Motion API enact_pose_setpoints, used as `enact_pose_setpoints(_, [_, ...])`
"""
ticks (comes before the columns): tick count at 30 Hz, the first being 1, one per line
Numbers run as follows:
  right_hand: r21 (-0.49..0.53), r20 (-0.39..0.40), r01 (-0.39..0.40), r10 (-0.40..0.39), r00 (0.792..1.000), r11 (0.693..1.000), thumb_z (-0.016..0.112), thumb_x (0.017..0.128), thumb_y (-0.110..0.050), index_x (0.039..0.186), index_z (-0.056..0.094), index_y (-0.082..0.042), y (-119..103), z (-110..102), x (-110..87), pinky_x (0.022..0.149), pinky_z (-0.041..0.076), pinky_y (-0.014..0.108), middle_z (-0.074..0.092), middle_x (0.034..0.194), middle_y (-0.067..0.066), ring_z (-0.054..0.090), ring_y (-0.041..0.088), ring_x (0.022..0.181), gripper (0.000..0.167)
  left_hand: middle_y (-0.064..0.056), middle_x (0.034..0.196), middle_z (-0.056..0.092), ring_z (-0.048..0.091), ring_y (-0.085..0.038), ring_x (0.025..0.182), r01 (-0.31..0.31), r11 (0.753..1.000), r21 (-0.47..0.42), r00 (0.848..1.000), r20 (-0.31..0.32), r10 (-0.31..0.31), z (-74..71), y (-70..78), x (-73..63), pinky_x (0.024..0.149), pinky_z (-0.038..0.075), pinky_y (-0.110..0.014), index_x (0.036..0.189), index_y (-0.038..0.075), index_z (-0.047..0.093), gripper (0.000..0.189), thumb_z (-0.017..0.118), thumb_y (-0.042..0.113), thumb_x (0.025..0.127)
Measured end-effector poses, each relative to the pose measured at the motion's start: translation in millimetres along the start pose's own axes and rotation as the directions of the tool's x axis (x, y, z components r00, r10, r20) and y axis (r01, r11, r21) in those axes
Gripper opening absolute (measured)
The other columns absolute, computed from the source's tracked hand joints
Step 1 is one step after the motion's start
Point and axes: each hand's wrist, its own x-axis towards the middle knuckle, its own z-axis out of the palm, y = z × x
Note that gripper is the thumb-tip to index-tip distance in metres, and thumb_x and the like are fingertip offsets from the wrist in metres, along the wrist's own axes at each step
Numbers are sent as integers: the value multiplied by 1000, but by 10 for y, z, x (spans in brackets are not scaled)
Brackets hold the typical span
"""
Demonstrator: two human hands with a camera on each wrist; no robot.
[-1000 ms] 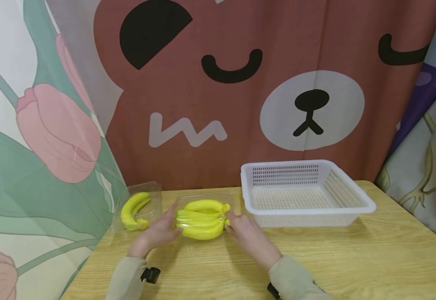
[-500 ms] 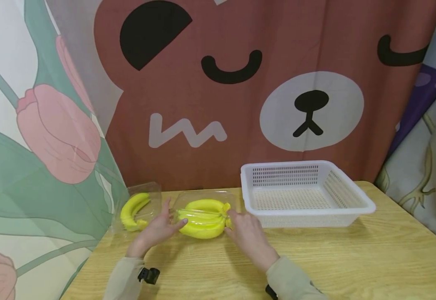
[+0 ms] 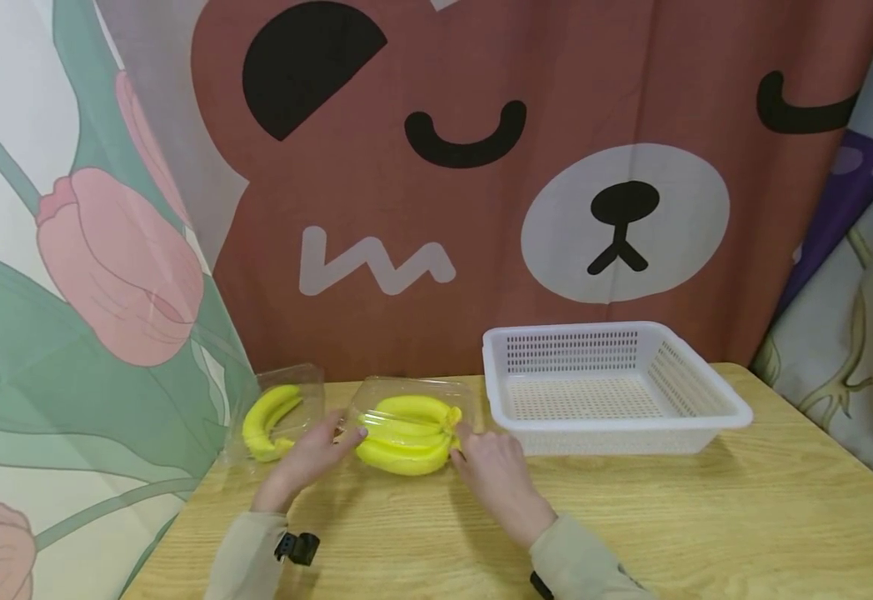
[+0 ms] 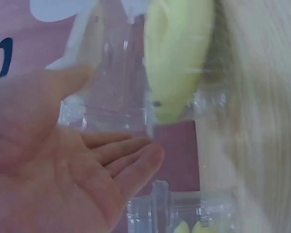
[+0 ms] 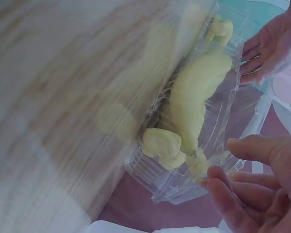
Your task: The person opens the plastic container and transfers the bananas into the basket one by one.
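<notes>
A bunch of yellow bananas (image 3: 406,460) lies in a clear plastic box (image 5: 150,182), whose see-through lid (image 3: 425,387) rises behind the fruit. My left hand (image 3: 312,458) is at the box's left end, its fingers extended by the lid's edge. In the left wrist view, the left hand's palm and straight fingers (image 4: 136,167) show, with the thumb spread away. At the banana stems' end, my right hand (image 3: 498,475) holds the box's right edge, thumb and bent fingers (image 5: 233,199) on either side of the plastic.
A second clear box (image 3: 311,377) with bananas (image 3: 260,423) stands at the left edge of the wooden table (image 3: 631,517). To the right sits a white perforated basket (image 3: 609,423). A bear-print curtain (image 3: 376,333) hangs behind the table.
The lid's front edge has moved up and back over the bananas. My left hand spread its fingers, then shifted slightly back with the lid; the right hand stays at the box's right end.
</notes>
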Motion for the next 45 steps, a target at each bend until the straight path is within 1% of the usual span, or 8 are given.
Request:
enact_pose_setpoints(7, [33,-8,-28,28,1000,999,87,73,-27,93,72,-6,-15,-21,16,35,23,20,50,48,-2,30,5,40,33,-29,156,20,15,-43,144,-43,997,60,997,68,39,89,30,-2,115,16,-57,146,-8,39,62,35,40,107])
enact_pose_setpoints(12, [51,-52,-23,26,998,998,88,72,-26,92,72,-7,-41,-22,28,37,28,21,58,55,1,38,8,42,32,-25,158,18,18,-45,143,-34,993,115,998,51,28,151,39,-1,112,20,-62,154,-1,24,71,50,41,103])
enact_pose_setpoints(17, [90,-78,-42,49,996,995,89,70,-22,96,71,-4,-50,-2,17,44,46,27,67,84,10,58,19,58,36,-26,157,19,21,-49,141,-24,991,129,999,40,19,183,35,-5,110,22,-65,156,3,19,85,68,34,93])
enact_pose_setpoints(23, [139,-25,-90,94,995,986,87,71,-16,103,67,-3,-52,39,-1,41,42,25,62,104,12,58,21,60,40,-27,157,17,20,-48,141,-2,991,135,999,51,-5,205,50,-9,110,21,-65,157,5,19,89,71,35,91])
enact_pose_setpoints(28, [140,37,-111,106,994,984,84,74,-8,113,64,0,-77,35,-7,47,52,30,65,113,20,65,28,65,44,-29,157,15,20,-49,141,22,989,143,997,64,-31,222,96,-41,110,22,-65,157,3,17,91,71,36,91])
enact_pose_setpoints(35, [60,43,-46,43,998,997,78,78,5,105,62,7,-103,-3,4,45,51,31,66,113,27,63,29,63,32,-25,158,18,18,-44,144,47,988,147,993,97,-62,229,170,-92,113,19,-60,156,-1,13,92,69,36,93])
enact_pose_setpoints(40, [34,-3,-26,26,1000,999,77,70,12,96,59,6,-70,-83,65,44,46,29,67,88,17,55,24,56,32,-26,158,19,20,-44,143,24,989,145,995,97,-38,212,204,-110,114,19,-59,156,-2,14,89,69,30,94])
enact_pose_setpoints(45, [118,-40,-46,51,998,992,77,81,2,100,61,2,-16,-164,124,48,47,29,69,100,15,51,22,56,25,-26,158,17,20,-44,143,33,988,151,993,104,-49,200,202,-110,113,20,-59,155,-3,16,88,69,32,94])
